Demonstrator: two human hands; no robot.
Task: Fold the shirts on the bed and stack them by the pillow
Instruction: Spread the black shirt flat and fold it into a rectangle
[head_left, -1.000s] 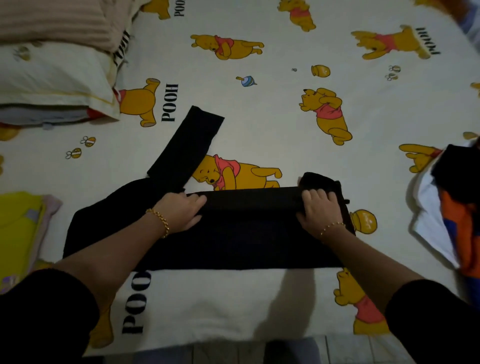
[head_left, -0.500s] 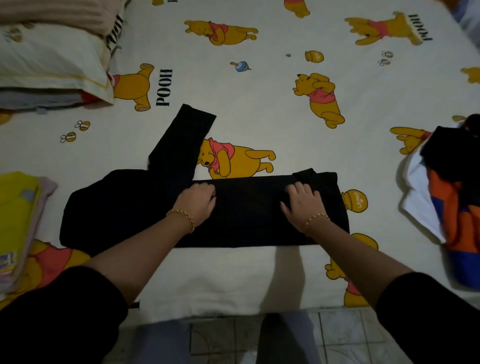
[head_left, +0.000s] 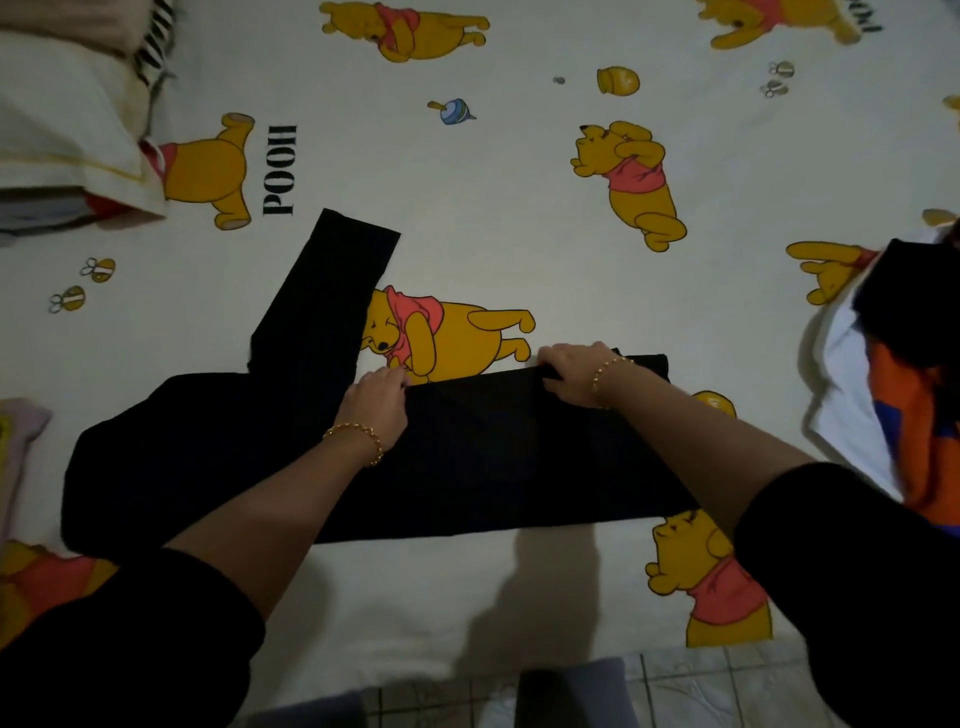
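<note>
A black long-sleeved shirt (head_left: 493, 467) lies across the near part of the bed, its body folded into a long band. One sleeve (head_left: 327, 291) sticks out diagonally toward the pillow (head_left: 62, 130) at the top left. My left hand (head_left: 376, 400) pinches the far edge of the band near its middle. My right hand (head_left: 576, 374) grips the same far edge close to the right end, fingers curled over the fabric. Both wrists wear gold bracelets.
A heap of unfolded clothes (head_left: 909, 389) in black, white, orange and blue lies at the right edge. Folded pink and yellow garments (head_left: 18, 441) sit at the left edge. The cartoon-print bedsheet (head_left: 519, 208) stretches behind the shirt. Floor tiles (head_left: 701, 686) show below the bed's near edge.
Both hands slid from pressing flat on the folded band to its far edge and now grip it. The camera has moved closer to the bed.
</note>
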